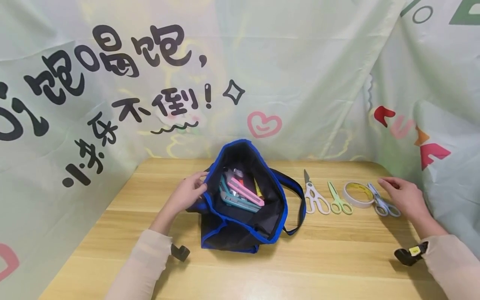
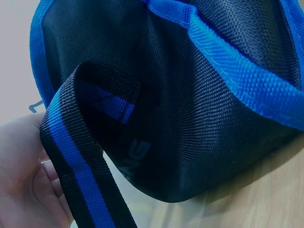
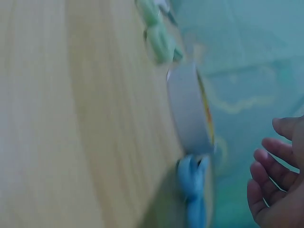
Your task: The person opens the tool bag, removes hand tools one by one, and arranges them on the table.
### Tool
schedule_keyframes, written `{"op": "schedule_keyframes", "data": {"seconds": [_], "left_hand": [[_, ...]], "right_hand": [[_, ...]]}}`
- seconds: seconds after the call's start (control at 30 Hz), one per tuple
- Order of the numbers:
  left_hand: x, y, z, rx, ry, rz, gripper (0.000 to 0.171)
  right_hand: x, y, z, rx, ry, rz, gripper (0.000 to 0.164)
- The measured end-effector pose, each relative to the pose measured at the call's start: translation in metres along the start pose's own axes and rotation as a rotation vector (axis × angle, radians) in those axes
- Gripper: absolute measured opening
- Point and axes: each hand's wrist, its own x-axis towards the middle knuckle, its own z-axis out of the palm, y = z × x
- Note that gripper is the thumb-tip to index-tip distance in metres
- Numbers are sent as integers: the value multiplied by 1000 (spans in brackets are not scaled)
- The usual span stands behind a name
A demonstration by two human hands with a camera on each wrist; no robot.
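A black tool bag (image 1: pixel 232 237) with blue trim stands on the table, its mouth facing up. At its left rim, my left hand (image 1: pixel 189 191) grips the edge; the blue-striped strap (image 2: pixel 78 156) covers part of the hand in the left wrist view. Inside the bag lie a pink utility knife (image 1: pixel 245 191), a teal utility knife (image 1: pixel 240 203) and other items hard to make out. My right hand (image 1: pixel 405 198) hovers with loosely bent fingers, holding nothing, just right of the blue scissors (image 1: pixel 384 206). Left of these lies a roll of tape (image 1: pixel 348 199), leaning against them.
Green scissors (image 1: pixel 339 205) and white-handled scissors (image 1: pixel 316 198) lie between the bag and the tape. The bag's right strap (image 1: pixel 300 196) loops out towards them. A printed cloth (image 1: pixel 318 83) hangs behind the wooden table (image 1: pixel 318 266) and along its sides.
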Motion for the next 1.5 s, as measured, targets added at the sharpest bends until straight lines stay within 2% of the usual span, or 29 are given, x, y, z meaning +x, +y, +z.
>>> {"op": "schedule_keyframes", "data": {"seconds": [0.2,0.43,0.6,0.83,0.97,1.17,1.3,1.4,1.5], "left_hand": [[-1,-1,1,16,-2,2,45],[0,0,0,5,8,12,45],[-1,1,-1,8,5,16,45],[-1,1,-1,6,4,9,45],[0,0,-1,6,5,8,45],[1,-2,-1,11,4,13,45],[1,-1,-1,3,4,18,44],[1,0,-1,-2,3,18,44],[0,0,-2,-4,8,15,44]], "right_hand": [[1,-35,6,37,-11,-83,59],[0,-88,13,89,-61,-212,48],[-1,-125,23,141,-152,-270,51],[4,-170,42,247,-303,-306,54],[9,-194,56,245,-356,-342,53],[19,-228,73,209,-441,-449,43],[25,-248,82,201,-528,-465,40],[29,-263,92,165,-579,-490,40],[31,-278,104,67,-595,-560,36]]}}
